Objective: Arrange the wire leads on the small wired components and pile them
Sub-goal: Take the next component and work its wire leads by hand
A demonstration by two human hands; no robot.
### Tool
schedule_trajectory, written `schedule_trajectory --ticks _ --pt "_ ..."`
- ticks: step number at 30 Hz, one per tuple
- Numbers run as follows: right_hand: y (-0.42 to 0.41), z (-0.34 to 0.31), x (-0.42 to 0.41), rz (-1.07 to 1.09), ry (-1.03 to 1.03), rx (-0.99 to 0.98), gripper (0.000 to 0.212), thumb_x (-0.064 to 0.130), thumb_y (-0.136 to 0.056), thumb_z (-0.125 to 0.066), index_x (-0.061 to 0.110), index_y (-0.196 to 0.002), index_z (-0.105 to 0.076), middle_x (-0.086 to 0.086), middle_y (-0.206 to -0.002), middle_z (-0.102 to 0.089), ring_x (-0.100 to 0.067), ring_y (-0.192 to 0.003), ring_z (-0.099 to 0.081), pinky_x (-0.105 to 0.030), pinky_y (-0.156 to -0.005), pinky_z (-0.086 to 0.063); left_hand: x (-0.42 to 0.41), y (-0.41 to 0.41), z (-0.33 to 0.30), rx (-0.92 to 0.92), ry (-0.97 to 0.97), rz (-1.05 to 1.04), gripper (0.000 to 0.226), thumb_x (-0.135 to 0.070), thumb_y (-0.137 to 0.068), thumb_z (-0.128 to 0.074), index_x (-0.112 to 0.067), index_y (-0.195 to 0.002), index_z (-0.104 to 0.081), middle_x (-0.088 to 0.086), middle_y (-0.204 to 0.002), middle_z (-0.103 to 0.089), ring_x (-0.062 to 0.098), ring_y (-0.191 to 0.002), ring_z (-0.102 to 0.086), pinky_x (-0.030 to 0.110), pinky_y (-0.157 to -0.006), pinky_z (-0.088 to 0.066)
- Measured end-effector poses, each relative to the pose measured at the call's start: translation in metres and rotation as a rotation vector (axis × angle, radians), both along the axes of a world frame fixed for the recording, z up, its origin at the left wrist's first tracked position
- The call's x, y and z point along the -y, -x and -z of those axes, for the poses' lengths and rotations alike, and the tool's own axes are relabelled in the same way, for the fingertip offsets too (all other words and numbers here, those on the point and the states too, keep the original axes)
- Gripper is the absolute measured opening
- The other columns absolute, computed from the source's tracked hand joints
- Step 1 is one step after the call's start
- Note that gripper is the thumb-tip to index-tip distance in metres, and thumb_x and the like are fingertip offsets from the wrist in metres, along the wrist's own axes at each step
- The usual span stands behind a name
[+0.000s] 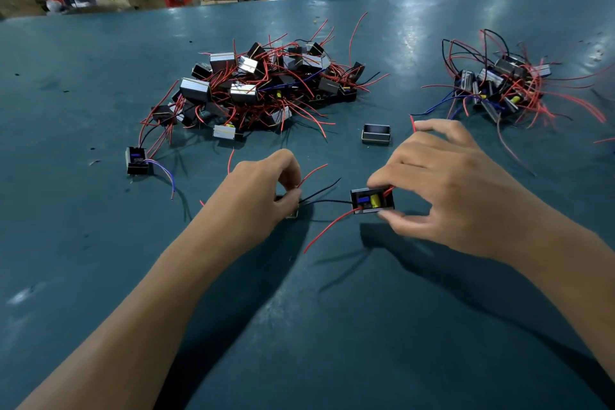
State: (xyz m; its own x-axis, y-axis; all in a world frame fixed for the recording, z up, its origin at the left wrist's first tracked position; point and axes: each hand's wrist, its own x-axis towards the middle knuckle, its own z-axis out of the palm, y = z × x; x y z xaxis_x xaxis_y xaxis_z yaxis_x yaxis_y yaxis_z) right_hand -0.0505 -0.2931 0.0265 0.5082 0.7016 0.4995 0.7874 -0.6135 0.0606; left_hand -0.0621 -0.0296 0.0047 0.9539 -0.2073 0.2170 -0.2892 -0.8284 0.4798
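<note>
Head view. We see the right hand (446, 186) holding a small black component (372, 201) by its case, thumb below and fingertips above, just over the teal table (332, 326). The open face of the component shows a yellow part and a blue part. A red lead (327, 229) runs from it toward the lower left, and a black lead (327, 201) runs left to the left hand (266, 190).

The left hand has its fingers curled and pinches the black lead at its far end; a second component appears to sit beneath this hand, mostly hidden.

We note a large pile (256, 90) of wired components at the centre far side, and a smaller pile (499, 86) to the right, well apart. A single empty black case (376, 134) lies between the piles. One loose component (137, 160) with blue leads lies to the left of the hands.
</note>
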Motion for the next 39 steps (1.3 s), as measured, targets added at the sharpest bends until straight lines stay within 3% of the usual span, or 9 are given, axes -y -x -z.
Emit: schedule_trajectory --ticks 7,10,13,17,21,25,28,32,39 --pt "0.000 0.000 0.001 0.012 0.024 -0.006 0.021 0.035 -0.085 -0.067 0.019 -0.098 -0.072 0.004 -0.084 -0.061 -0.022 -0.085 -0.062 -0.054 -0.106 -0.036 0.006 0.007 -0.012 0.161 0.090 0.000 0.013 -0.009 -0.092 -0.065 -0.020 -0.088 -0.059 -0.024 -0.073 -0.056 0.001 -0.059 -0.049 0.009 -0.059 -0.036" --pt "-0.001 0.000 0.002 0.033 0.033 -0.012 0.023 0.037 -0.087 -0.065 0.019 -0.099 -0.072 0.004 -0.084 -0.061 -0.023 -0.087 -0.063 -0.054 -0.106 -0.036 0.011 0.016 -0.021 0.114 0.249 0.087 0.007 -0.027 -0.094 -0.061 -0.025 -0.087 -0.063 -0.026 -0.069 -0.057 0.003 -0.051 -0.044 0.010 -0.052 -0.034" --pt "0.000 0.000 0.001 0.057 0.026 -0.022 0.023 0.037 -0.086 -0.065 0.018 -0.098 -0.072 0.003 -0.084 -0.063 -0.023 -0.087 -0.063 -0.055 -0.106 -0.036 0.015 0.021 -0.023 0.107 0.138 0.205 0.015 -0.039 -0.091 -0.063 -0.027 -0.083 -0.064 -0.020 -0.074 -0.060 0.002 -0.062 -0.050 0.014 -0.058 -0.033" --pt "0.001 0.002 0.000 0.076 0.030 -0.029 0.023 0.037 -0.086 -0.065 0.018 -0.096 -0.072 0.002 -0.083 -0.063 -0.024 -0.086 -0.063 -0.054 -0.106 -0.036 0.020 0.022 -0.020 0.137 0.106 0.239 0.009 -0.031 -0.090 -0.066 -0.023 -0.085 -0.064 -0.016 -0.076 -0.058 0.008 -0.068 -0.051 0.028 -0.061 -0.040" --pt "0.001 0.003 -0.001 0.084 0.031 -0.044 0.024 0.039 -0.086 -0.065 0.018 -0.097 -0.071 0.003 -0.084 -0.064 -0.023 -0.086 -0.063 -0.053 -0.106 -0.036 0.024 0.025 -0.021 0.101 0.212 0.318 0.006 -0.026 -0.089 -0.070 -0.023 -0.093 -0.066 -0.012 -0.087 -0.062 0.017 -0.072 -0.054 0.021 -0.063 -0.040" --pt "0.000 0.003 -0.001 0.081 0.018 -0.058 0.025 0.040 -0.086 -0.064 0.018 -0.097 -0.071 0.003 -0.085 -0.064 -0.023 -0.086 -0.063 -0.052 -0.107 -0.035 0.023 0.022 -0.016 0.094 0.159 0.348 0.023 -0.016 -0.087 -0.075 -0.022 -0.108 -0.069 -0.011 -0.101 -0.062 0.016 -0.085 -0.058 0.020 -0.076 -0.043" --pt "0.000 0.003 0.000 0.069 0.003 -0.070 0.025 0.039 -0.086 -0.065 0.019 -0.098 -0.071 0.004 -0.086 -0.064 -0.023 -0.087 -0.063 -0.053 -0.106 -0.036 0.021 0.020 -0.015 0.119 0.142 0.358 0.023 -0.008 -0.088 -0.074 -0.020 -0.108 -0.070 -0.013 -0.093 -0.064 0.009 -0.079 -0.056 0.017 -0.073 -0.043" --pt "-0.001 0.004 0.000 0.017 0.021 -0.092 0.022 0.037 -0.087 -0.067 0.021 -0.102 -0.071 0.006 -0.089 -0.063 -0.021 -0.091 -0.063 -0.055 -0.108 -0.034 0.019 0.016 -0.013 0.136 0.194 0.320 0.012 -0.011 -0.088 -0.076 -0.017 -0.097 -0.071 -0.024 -0.078 -0.061 0.000 -0.070 -0.056 0.008 -0.067 -0.038" --pt "-0.003 0.008 0.000 -0.030 0.061 -0.132 0.026 0.043 -0.089 -0.063 0.024 -0.104 -0.071 0.010 -0.092 -0.063 -0.020 -0.098 -0.063 -0.053 -0.112 -0.028 0.011 0.010 -0.012 0.133 0.208 0.223 0.009 -0.016 -0.086 -0.079 -0.017 -0.084 -0.071 -0.020 -0.070 -0.062 0.007 -0.066 -0.056 0.009 -0.062 -0.035"
